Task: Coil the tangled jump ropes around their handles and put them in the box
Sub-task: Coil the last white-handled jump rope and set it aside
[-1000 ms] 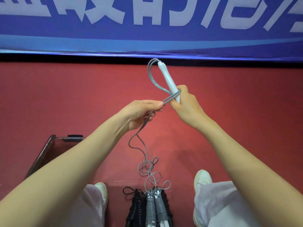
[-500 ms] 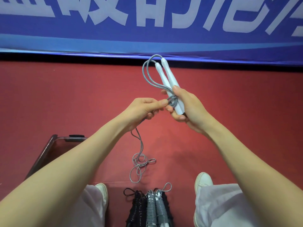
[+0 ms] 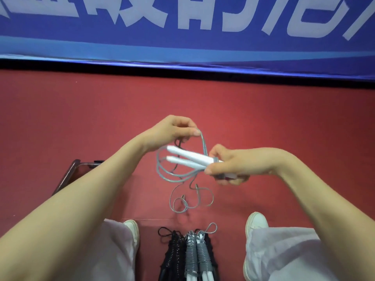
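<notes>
Right grip (image 3: pixel 229 169) closed round base of two white handles (image 3: pixel 188 158), held together, tips pointing left. Left grip (image 3: pixel 172 130) pinches grey rope (image 3: pixel 203 144) just above handles, leading it for wrap. Few turns seem to sit at base; most rope hangs in loose loops, tail on floor (image 3: pixel 81 118). Finished bundles (image 3: pixel 190 254), black and grey, lie between shoes (image 3: pixel 132 230), not in box (image 3: pixel 65 176); box at left, only corner shows, content cannot tell. Judgement: this rope early in coiling; boxing of all left.

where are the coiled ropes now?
Head view, bottom centre: coiled black and grey jump ropes sit between the white left shoe and the white right shoe.
</notes>
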`<state>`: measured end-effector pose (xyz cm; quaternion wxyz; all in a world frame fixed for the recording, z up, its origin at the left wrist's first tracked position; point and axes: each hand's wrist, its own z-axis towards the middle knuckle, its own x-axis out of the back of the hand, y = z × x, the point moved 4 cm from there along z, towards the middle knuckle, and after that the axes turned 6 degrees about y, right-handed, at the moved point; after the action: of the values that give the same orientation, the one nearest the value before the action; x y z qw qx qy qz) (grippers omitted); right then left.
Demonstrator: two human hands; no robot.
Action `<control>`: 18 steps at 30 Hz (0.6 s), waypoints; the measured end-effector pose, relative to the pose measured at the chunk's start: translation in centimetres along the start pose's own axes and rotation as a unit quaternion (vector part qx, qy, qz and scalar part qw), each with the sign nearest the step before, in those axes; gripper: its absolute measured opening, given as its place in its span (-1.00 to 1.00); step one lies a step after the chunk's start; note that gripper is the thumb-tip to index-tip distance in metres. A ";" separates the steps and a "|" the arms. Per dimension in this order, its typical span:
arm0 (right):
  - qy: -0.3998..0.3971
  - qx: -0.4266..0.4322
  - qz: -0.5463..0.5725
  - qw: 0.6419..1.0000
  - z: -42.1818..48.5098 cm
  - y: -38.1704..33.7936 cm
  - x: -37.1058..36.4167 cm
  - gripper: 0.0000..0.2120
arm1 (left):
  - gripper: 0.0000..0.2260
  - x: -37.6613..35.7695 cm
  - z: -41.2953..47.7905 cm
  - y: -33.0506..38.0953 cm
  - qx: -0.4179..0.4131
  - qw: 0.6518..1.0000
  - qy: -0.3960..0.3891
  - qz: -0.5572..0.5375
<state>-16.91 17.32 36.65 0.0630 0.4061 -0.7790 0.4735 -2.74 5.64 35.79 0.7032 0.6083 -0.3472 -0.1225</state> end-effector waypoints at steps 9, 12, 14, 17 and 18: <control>0.483 -0.064 -0.297 0.821 1.2 1.6 6.1 -0.63 | -0.70 -3.2 0.5 1.1 0.069 0.989 0.014 -0.127; 0.526 -0.018 -0.227 0.820 0.9 1.2 6.5 -0.64 | -0.72 -4.8 0.1 0.6 0.144 0.976 -0.057 -0.153; 0.539 0.015 -0.185 0.822 0.9 0.9 6.5 -0.65 | -0.81 -4.8 0.2 0.4 0.160 0.970 -0.057 -0.175; 0.542 0.046 -0.143 0.827 0.9 0.4 6.3 -0.67 | -0.89 -4.1 0.2 0.1 0.167 0.971 -0.026 -0.171; 0.535 0.058 -0.124 0.834 0.8 0.2 6.2 -0.69 | -0.90 -3.9 0.2 -0.1 0.165 0.972 -0.012 -0.165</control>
<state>-20.94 13.15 39.01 0.5043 0.1853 -0.5378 0.6497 -5.70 7.85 34.40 0.5587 0.7635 -0.2655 -0.1853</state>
